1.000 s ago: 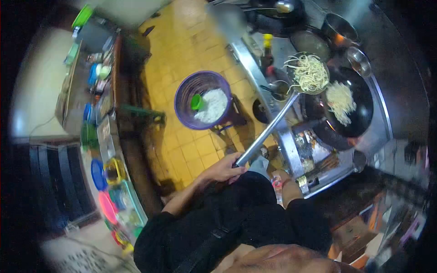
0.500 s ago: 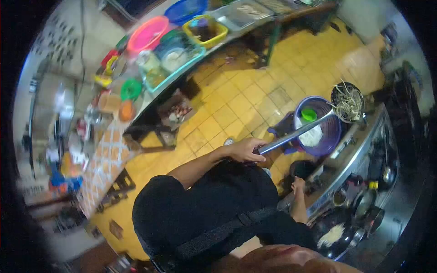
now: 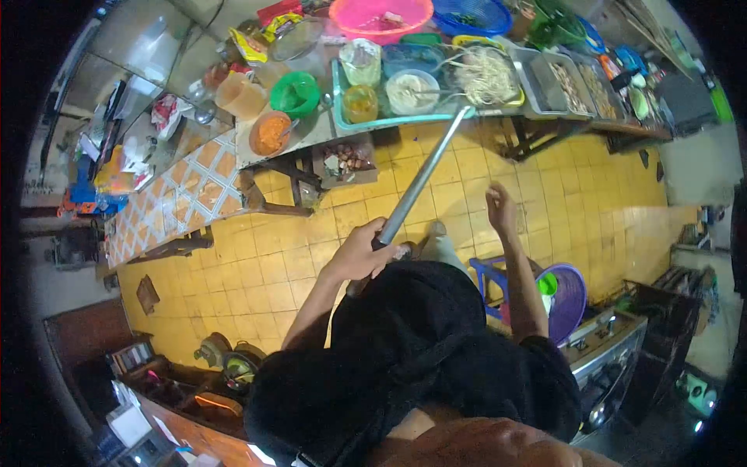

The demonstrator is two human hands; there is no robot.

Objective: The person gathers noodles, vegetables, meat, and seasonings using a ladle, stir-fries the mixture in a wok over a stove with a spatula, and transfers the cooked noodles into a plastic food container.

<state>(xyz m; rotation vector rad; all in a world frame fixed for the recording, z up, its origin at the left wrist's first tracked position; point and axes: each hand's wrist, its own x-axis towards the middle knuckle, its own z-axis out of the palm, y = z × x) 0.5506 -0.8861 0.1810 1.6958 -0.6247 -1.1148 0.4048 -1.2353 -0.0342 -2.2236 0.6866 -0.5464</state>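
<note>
My left hand (image 3: 362, 249) is wrapped round the dark grip of a long-handled strainer (image 3: 424, 175). Its metal handle slants up to the right, toward the table. At its far end a heap of thin pale strands, like bean sprouts (image 3: 482, 78), lies over a yellow basket (image 3: 520, 98); the strands hide the strainer's head. My right hand (image 3: 502, 208) is raised above the floor with nothing in it, fingers loosely bent and a little apart. Just left of the sprouts stand a tub of white stuff (image 3: 412, 92) and a jar of yellow liquid (image 3: 359, 103), both in a turquoise tray (image 3: 338, 97).
Clear trays of food (image 3: 564, 86), a pink basin (image 3: 381, 19), a green bowl (image 3: 294, 93) and an orange-filled bowl (image 3: 271, 134) line the table. A purple tub (image 3: 572, 300) and a blue stool (image 3: 486, 276) stand by the stove (image 3: 599, 342) on my right.
I have turned from the stove to the table. My left hand has carried the strainer with the strands over to the yellow basket. My right hand has left the stove side and risen.
</note>
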